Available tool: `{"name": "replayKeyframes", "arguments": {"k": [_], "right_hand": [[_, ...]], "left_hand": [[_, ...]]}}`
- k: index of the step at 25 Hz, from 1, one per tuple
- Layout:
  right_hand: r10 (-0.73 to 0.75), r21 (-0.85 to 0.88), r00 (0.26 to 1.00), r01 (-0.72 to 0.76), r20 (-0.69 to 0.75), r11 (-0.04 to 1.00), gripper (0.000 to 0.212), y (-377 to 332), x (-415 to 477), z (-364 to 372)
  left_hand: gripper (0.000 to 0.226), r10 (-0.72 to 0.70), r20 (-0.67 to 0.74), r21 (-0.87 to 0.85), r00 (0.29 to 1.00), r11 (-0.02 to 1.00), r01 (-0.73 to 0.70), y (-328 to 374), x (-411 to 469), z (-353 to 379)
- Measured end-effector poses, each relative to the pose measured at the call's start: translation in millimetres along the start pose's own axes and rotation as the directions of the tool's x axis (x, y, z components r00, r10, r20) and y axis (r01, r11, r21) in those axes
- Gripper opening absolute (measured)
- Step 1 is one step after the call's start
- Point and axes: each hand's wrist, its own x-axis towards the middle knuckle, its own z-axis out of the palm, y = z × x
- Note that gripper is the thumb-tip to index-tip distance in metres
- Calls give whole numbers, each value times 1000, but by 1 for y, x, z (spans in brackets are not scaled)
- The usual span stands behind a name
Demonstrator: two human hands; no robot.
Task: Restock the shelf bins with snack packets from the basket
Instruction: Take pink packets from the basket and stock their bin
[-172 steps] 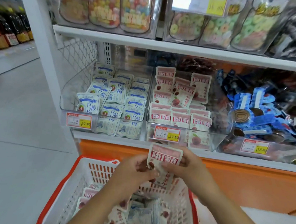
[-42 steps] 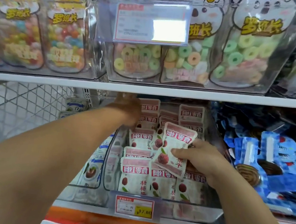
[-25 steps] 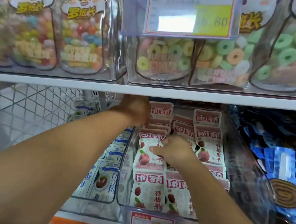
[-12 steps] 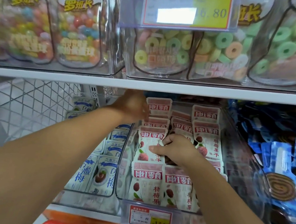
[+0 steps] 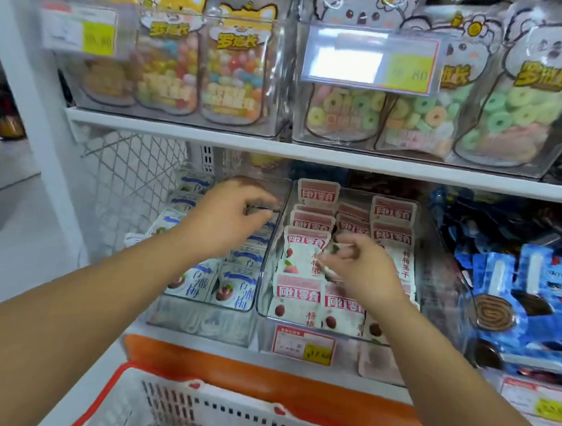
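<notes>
Two white shelf boards across the whole view, one above the other, over an orange base panel. Five clear bins counted: two on the upper board, three on the lower. One white basket with a red rim at the bottom edge, below the lower board, with a few packets inside too cropped to count. Six candy bags on the upper board: three fox-eared bags in the left bin, three bags of ring sweets in the right. On the lower board, blue-and-white packets in the left bin, pink-and-white packets in three columns in the middle bin, loose blue packets in the right; exact counts hidden by the arms and blur. Two bare hands reaching in. Left hand over the rear of the blue-and-white packets, beside the wall shared with the middle bin, fingers curled; cannot tell whether anything is pinched. Right hand over the pink-and-white packets in the middle bin, fingers curled and motion-blurred; cannot tell whether grasping or merely touching. Four price labels: two on upper bins, two on lower.
</notes>
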Motion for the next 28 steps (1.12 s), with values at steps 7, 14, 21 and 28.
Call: {"name": "replayKeyframes", "arguments": {"k": [7,14,21,28], "right_hand": [[-433,-104,899,425,-70,899,14,19,-129,47],[426,-447,754,-197,499,872,36,178,-203,177],[656,36,572,-766,492,641,37,214,-183,268],[736,218,491,-870,466,442,11,203,-167,298]], "left_hand": [[18,-142,-67,-143,988,981,131,-41,-194,43],[31,-517,604,164,607,826,540,-114,-366,122],[17,-576,579,40,578,728,685,-143,-376,137],[19,-688,608,-76,395,444,893,-142,-368,151]]}}
